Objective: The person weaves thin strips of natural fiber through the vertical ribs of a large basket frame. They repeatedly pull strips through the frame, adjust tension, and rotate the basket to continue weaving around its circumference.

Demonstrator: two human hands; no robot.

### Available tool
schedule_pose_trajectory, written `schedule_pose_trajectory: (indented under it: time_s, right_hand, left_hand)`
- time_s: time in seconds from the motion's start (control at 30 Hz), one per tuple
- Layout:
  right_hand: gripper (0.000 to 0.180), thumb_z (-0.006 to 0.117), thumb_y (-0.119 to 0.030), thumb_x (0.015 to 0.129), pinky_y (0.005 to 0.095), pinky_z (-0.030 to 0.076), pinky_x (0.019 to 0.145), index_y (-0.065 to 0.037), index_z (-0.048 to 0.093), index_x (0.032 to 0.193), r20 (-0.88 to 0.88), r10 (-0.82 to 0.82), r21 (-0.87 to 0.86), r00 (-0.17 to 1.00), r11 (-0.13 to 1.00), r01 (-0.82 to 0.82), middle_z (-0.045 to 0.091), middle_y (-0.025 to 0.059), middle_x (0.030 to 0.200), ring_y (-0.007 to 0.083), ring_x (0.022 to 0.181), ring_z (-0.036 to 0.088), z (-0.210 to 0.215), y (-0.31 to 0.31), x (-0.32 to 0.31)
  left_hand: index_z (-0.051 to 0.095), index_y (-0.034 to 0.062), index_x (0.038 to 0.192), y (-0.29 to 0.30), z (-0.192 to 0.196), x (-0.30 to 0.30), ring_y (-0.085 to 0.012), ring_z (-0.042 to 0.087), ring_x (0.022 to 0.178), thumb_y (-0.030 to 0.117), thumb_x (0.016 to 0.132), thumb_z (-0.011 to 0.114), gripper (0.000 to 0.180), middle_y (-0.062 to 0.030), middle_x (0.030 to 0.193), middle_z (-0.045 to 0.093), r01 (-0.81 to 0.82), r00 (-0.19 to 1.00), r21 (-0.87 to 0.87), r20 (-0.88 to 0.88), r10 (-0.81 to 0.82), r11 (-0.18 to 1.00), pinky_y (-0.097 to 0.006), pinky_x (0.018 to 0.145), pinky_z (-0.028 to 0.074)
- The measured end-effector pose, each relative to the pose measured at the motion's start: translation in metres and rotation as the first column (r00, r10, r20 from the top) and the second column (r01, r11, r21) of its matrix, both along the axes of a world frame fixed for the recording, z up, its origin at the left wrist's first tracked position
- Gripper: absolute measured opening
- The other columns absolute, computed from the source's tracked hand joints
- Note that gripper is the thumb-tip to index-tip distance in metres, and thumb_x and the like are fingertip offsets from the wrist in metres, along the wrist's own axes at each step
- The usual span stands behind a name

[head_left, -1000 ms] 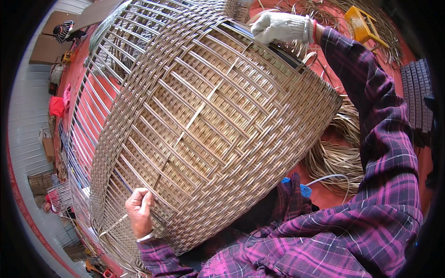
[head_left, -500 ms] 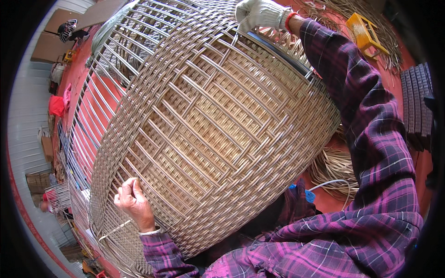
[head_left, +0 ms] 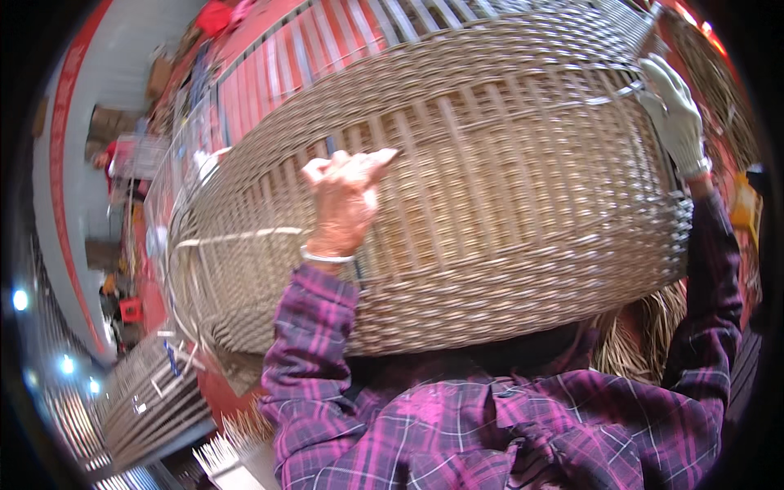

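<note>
A large, curved brown wicker piece point(head_left: 523, 302) lies across in front of me, with bare ribs point(head_left: 457, 163) crossing its middle band. My bare left hand point(head_left: 343, 204) is over its left part, fingers curled and thumb side pointing right. Blur hides what is between those fingertips. At the far right end, my right hand point(head_left: 676, 114), in a white glove, lies against the edge. A shiny wicker strand point(head_left: 608, 99) runs over the ribs into the gap between its thumb and fingers.
Metal bars of a frame point(head_left: 327, 41) stand beyond the wicker over a red floor. Loose strands point(head_left: 633, 343) lie at right, near a yellow stand point(head_left: 745, 200). Another slatted piece point(head_left: 151, 400) is at lower left, beside a box of pale sticks point(head_left: 233, 453).
The view has turned, so the wicker lies more level. My left hand has moved from its left border to over the ribs. My gloved hand is now at the right end, its fingers straighter.
</note>
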State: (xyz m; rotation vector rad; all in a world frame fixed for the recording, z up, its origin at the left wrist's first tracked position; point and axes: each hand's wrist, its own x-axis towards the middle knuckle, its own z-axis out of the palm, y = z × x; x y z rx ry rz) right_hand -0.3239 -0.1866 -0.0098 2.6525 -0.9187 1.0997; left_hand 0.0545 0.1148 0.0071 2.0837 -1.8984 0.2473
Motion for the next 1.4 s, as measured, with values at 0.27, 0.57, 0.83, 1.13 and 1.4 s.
schedule_pose_trajectory:
  time_s: [0.27, 0.57, 0.83, 1.13, 1.4]
  right_hand:
    - [0.042, 0.067, -0.027, 0.083, 0.0443, 0.041, 0.101, -0.007, 0.060, 0.120, -0.223, 0.355, 0.181, 0.908, 0.930, -0.319, 0.059, 0.0147, 0.127, 0.0340, 0.119, 0.054, 0.024, 0.166, 0.112]
    - [0.038, 0.070, -0.013, 0.072, 0.0443, 0.045, 0.092, -0.009, 0.061, 0.108, -0.114, 0.727, 0.235, 0.677, 0.682, -0.693, 0.063, 0.0086, 0.114, 0.0280, 0.104, 0.059, 0.027, 0.269, 0.287]
    - [0.018, 0.071, -0.014, 0.069, 0.0431, 0.047, 0.075, -0.008, 0.062, 0.084, -0.077, 0.638, 0.246, 0.766, 0.757, -0.605, 0.060, 0.0056, 0.087, 0.0283, 0.081, 0.059, 0.019, 0.312, 0.339]
    - [0.008, 0.071, -0.016, 0.074, 0.0429, 0.046, 0.082, -0.010, 0.067, 0.078, -0.121, 0.567, 0.256, 0.815, 0.811, -0.526, 0.062, 0.0013, 0.092, 0.0274, 0.091, 0.059, 0.009, 0.313, 0.350]
    - [0.023, 0.070, -0.032, 0.077, 0.0416, 0.048, 0.075, -0.013, 0.070, 0.066, -0.266, 0.530, 0.503, 0.805, 0.789, -0.353, 0.067, -0.0023, 0.078, 0.0252, 0.085, 0.059, 0.004, 0.296, 0.369]
  left_hand:
    - [0.067, 0.0144, 0.116, 0.110, -0.003, 0.053, -0.0226, 0.062, 0.103, -0.001, 0.082, 0.065, 0.038, -0.0057, 0.110, 0.068, 0.008, 0.989, -0.129, -0.145, -0.027, 0.992, -0.038, 0.093, 0.042]
    - [0.064, 0.0066, 0.117, 0.212, -0.012, 0.158, -0.0298, 0.057, 0.110, -0.001, 0.083, 0.063, 0.034, -0.0111, 0.120, 0.062, -0.309, 0.950, -0.058, 0.039, 0.311, 0.949, -0.038, 0.095, 0.046]
    - [0.069, 0.0133, 0.099, 0.194, -0.025, 0.182, -0.0223, 0.063, 0.093, 0.012, 0.085, 0.064, 0.015, -0.0027, 0.098, 0.067, -0.262, 0.956, -0.112, 0.110, 0.274, 0.959, -0.036, 0.077, 0.046]
    - [0.064, 0.0167, 0.080, 0.197, 0.004, 0.199, -0.0300, 0.065, 0.073, 0.035, 0.091, 0.059, 0.022, -0.0099, 0.068, 0.064, -0.133, 0.983, 0.217, -0.096, 0.157, 0.967, -0.042, 0.075, 0.040]
    - [0.073, 0.0194, 0.096, 0.200, -0.001, 0.192, -0.0255, 0.067, 0.071, 0.037, 0.085, 0.068, 0.021, -0.0072, 0.074, 0.070, -0.193, 0.932, 0.033, -0.306, 0.193, 0.981, -0.037, 0.075, 0.049]
